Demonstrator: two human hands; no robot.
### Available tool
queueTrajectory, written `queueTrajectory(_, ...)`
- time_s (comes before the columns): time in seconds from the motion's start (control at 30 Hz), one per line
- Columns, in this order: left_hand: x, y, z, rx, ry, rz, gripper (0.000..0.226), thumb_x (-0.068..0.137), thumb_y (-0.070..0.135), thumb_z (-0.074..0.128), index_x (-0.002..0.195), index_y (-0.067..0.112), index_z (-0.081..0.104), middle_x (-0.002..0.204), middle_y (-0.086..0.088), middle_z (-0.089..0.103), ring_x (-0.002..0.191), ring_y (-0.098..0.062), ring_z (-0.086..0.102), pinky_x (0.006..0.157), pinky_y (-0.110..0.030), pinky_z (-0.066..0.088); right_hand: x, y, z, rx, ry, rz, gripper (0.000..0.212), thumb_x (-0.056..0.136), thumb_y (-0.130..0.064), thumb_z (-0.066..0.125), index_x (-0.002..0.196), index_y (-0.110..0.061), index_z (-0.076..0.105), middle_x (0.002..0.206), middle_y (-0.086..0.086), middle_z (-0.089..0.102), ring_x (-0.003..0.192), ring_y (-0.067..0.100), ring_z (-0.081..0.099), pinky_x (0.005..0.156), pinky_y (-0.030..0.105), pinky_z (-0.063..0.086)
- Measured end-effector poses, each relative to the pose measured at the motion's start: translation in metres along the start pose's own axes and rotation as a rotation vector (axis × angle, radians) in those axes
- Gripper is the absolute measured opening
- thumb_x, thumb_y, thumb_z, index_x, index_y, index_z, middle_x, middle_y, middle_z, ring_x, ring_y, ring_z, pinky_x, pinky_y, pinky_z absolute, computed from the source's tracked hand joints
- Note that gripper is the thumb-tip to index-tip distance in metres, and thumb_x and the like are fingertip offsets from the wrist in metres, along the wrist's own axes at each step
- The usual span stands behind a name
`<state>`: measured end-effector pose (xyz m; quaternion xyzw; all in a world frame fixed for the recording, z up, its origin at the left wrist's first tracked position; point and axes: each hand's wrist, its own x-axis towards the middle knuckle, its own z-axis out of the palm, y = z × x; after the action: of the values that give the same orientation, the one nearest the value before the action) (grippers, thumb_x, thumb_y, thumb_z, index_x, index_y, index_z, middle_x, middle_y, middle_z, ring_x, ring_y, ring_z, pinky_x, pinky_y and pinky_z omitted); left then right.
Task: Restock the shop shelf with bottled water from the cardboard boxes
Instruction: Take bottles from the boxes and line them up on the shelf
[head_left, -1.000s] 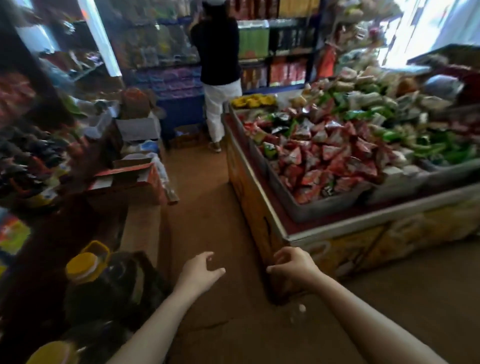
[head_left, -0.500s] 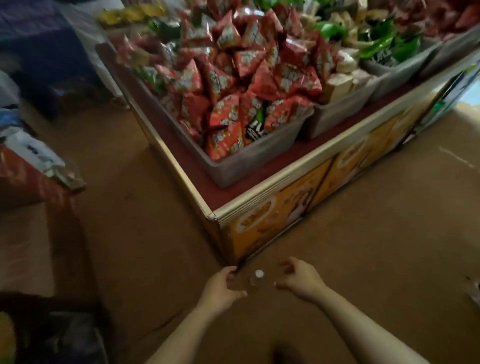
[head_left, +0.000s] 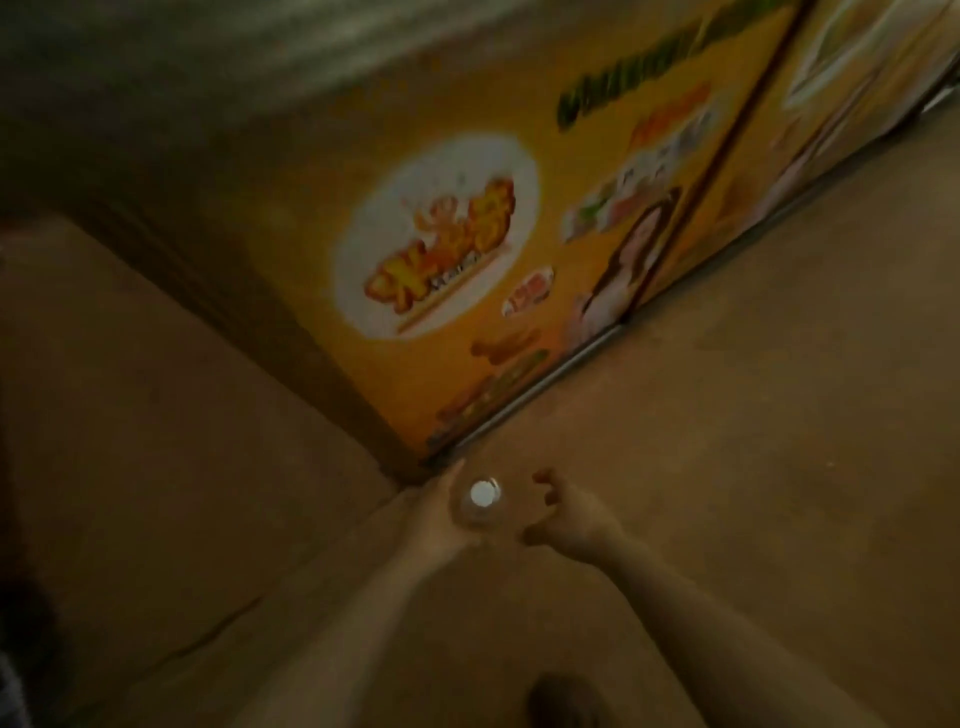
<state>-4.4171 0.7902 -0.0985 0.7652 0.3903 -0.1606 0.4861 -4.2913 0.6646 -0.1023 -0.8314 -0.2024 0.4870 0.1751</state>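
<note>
A clear water bottle (head_left: 481, 494) with a white cap stands upright on the brown floor, seen from straight above, just off the corner of the display stand. My left hand (head_left: 435, 519) is cupped around its left side, with the palm and fingers against the plastic. My right hand (head_left: 571, 514) hovers a short way to the right of the bottle, fingers spread and curled, not touching it. No cardboard box or shelf shows in this view.
The yellow printed side panel of the display stand (head_left: 431, 260) rises right behind the bottle, its metal base strip running up to the right. Bare floor lies left and right. A shoe tip (head_left: 563, 701) shows at the bottom edge.
The view has dropped from the snack display to the floor. Both hands moved down to the bottle; my left hand has closed against it, and my right hand stays apart.
</note>
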Motion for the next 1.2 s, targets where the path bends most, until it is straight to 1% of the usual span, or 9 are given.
queueTrajectory(0.13, 0.045, -0.028, 0.035, -0.090, 0.069, 0.044, 0.094, 0.069, 0.012, 0.082, 0.146, 0.017, 0.028, 0.146, -0.004, 0.037, 0.137, -0.019, 0.035, 0.111, -0.033, 0.033, 0.044, 0.023, 0.031, -0.033, -0.041, -0.050, 0.092, 0.075, -0.020, 0.079, 0.149, -0.022, 0.024, 0.140, 0.008, 0.048, 0.123, 0.022, 0.052, 0.095, 0.027, 0.044)
queueTrajectory(0.27, 0.071, -0.049, 0.052, -0.170, 0.154, 0.031, 0.059, 0.073, 0.012, 0.079, 0.126, 0.022, 0.054, 0.129, 0.001, 0.057, 0.121, -0.016, 0.052, 0.091, -0.023, 0.042, 0.064, 0.032, 0.054, -0.042, -0.055, -0.091, 0.089, 0.077, -0.018, 0.077, 0.149, -0.019, 0.023, 0.139, 0.010, 0.049, 0.126, 0.024, 0.049, 0.099, 0.031, 0.042)
queueTrajectory(0.47, 0.056, -0.037, 0.040, -0.201, 0.233, 0.086, 0.046, 0.073, 0.021, 0.080, 0.117, 0.020, 0.064, 0.114, 0.002, 0.066, 0.107, -0.014, 0.060, 0.090, -0.030, 0.051, 0.040, 0.025, 0.044, -0.005, -0.021, -0.091, 0.079, 0.078, -0.021, 0.076, 0.145, -0.023, 0.034, 0.134, 0.007, 0.055, 0.120, 0.022, 0.054, 0.088, 0.025, 0.043)
queueTrajectory(0.53, 0.033, -0.019, 0.030, -0.220, 0.221, 0.102, 0.048, 0.073, 0.025, 0.080, 0.118, 0.020, 0.064, 0.113, 0.004, 0.067, 0.105, -0.011, 0.061, 0.088, -0.029, 0.051, 0.018, 0.021, 0.032, 0.022, -0.017, -0.082, 0.079, 0.077, -0.020, 0.076, 0.144, -0.024, 0.035, 0.133, 0.005, 0.055, 0.119, 0.021, 0.054, 0.086, 0.024, 0.041)
queueTrajectory(0.67, -0.034, 0.039, 0.000, -0.195, 0.172, 0.174, 0.048, 0.074, 0.035, 0.078, 0.119, 0.025, 0.063, 0.111, 0.011, 0.066, 0.104, -0.007, 0.061, 0.088, -0.030, 0.053, -0.048, -0.001, -0.001, 0.066, 0.012, -0.056, 0.079, 0.076, -0.017, 0.077, 0.143, -0.019, 0.035, 0.132, 0.007, 0.054, 0.119, 0.023, 0.053, 0.095, 0.033, 0.045)
queueTrajectory(0.8, -0.109, 0.120, -0.042, -0.103, 0.231, 0.290, 0.045, 0.073, 0.044, 0.075, 0.115, 0.030, 0.065, 0.104, 0.017, 0.064, 0.098, -0.002, 0.059, 0.082, -0.023, 0.052, -0.130, -0.038, -0.046, 0.124, 0.098, -0.069, 0.089, 0.070, -0.018, 0.082, 0.143, -0.020, 0.032, 0.130, 0.004, 0.056, 0.117, 0.024, 0.055, 0.096, 0.041, 0.049)
queueTrajectory(0.97, -0.218, 0.216, -0.109, -0.089, 0.306, 0.409, 0.042, 0.070, 0.053, 0.075, 0.106, 0.033, 0.069, 0.094, 0.018, 0.069, 0.089, 0.003, 0.062, 0.066, -0.013, 0.045, -0.248, -0.095, -0.112, 0.093, 0.177, -0.142, 0.075, 0.064, -0.022, 0.083, 0.129, -0.021, 0.046, 0.116, -0.001, 0.063, 0.110, 0.021, 0.060, 0.090, 0.036, 0.051)
queueTrajectory(1.1, -0.305, 0.276, -0.163, -0.099, 0.380, 0.464, 0.031, 0.069, 0.055, 0.074, 0.093, 0.035, 0.071, 0.082, 0.018, 0.071, 0.079, 0.008, 0.063, 0.067, -0.023, 0.054, -0.336, -0.141, -0.148, 0.141, 0.255, -0.224, 0.071, 0.053, -0.039, 0.076, 0.120, -0.027, 0.057, 0.111, -0.003, 0.069, 0.104, 0.017, 0.064, 0.088, 0.037, 0.054)
queueTrajectory(1.2, -0.357, 0.307, -0.201, -0.124, 0.424, 0.457, 0.044, 0.062, 0.064, 0.073, 0.096, 0.035, 0.071, 0.083, 0.017, 0.072, 0.078, 0.008, 0.064, 0.071, -0.027, 0.056, -0.388, -0.177, -0.166, 0.172, 0.238, -0.307, 0.062, 0.055, -0.038, 0.080, 0.114, -0.030, 0.062, 0.104, -0.008, 0.071, 0.098, 0.007, 0.066, 0.087, 0.034, 0.055)
